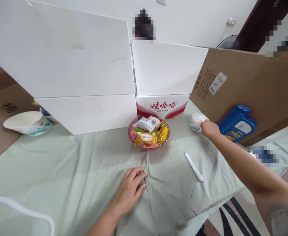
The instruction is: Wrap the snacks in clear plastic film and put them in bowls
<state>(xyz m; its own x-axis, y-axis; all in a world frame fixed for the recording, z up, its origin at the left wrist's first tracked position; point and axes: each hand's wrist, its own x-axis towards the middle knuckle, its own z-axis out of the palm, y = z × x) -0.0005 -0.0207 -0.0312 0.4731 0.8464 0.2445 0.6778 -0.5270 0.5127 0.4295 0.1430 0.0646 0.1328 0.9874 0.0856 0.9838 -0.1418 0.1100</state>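
My left hand (131,188) lies flat, palm down, on the pale green cloth (67,177) near the table's front, holding nothing. My right hand (209,128) reaches far to the right and grips the rim of a small white cup (196,121) with a patterned side. Between the hands, further back, a pinkish glass bowl (149,146) holds several wrapped snacks (149,131). A white plastic utensil (193,166) lies on the cloth to the right of my left hand.
White foam boards (67,65) and a red-and-white carton (161,106) wall off the back. A brown cardboard panel (252,88) stands at right, a blue bottle (237,124) against it. A white paper bowl (27,123) sits far left.
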